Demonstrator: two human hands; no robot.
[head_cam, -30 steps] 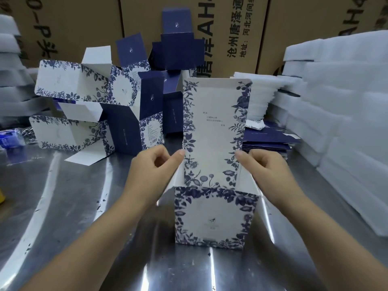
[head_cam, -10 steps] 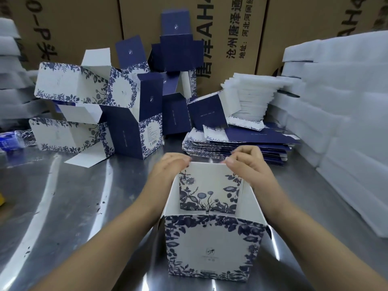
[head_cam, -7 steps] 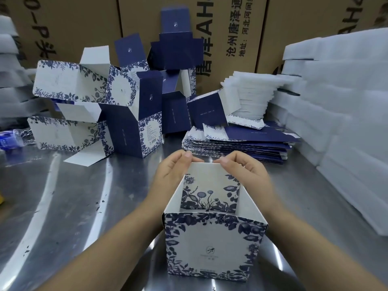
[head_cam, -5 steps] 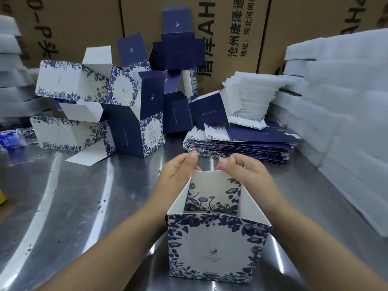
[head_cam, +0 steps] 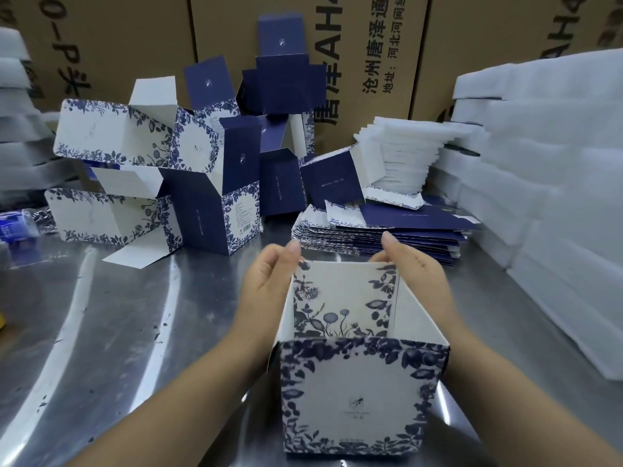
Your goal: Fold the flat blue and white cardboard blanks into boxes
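Observation:
A blue and white floral box (head_cam: 357, 392) stands open-topped on the steel table (head_cam: 118, 332) right in front of me. Its long floral flap is folded down inside against the far wall. My left hand (head_cam: 269, 284) grips the far left corner of the box, thumb on top of the rim. My right hand (head_cam: 421, 278) grips the far right corner the same way. Behind the box lies a stack of flat blanks (head_cam: 387, 237).
Several folded boxes (head_cam: 151, 183) with open flaps are piled at the back left. White foam sheets (head_cam: 546, 197) are stacked along the right side and a smaller foam pile (head_cam: 397, 156) sits behind the blanks. Brown cartons (head_cam: 377, 45) form a wall at the back.
The tall flap that stood upright has been folded down into the box. My hands have moved from the middle of the far rim out to its two corners.

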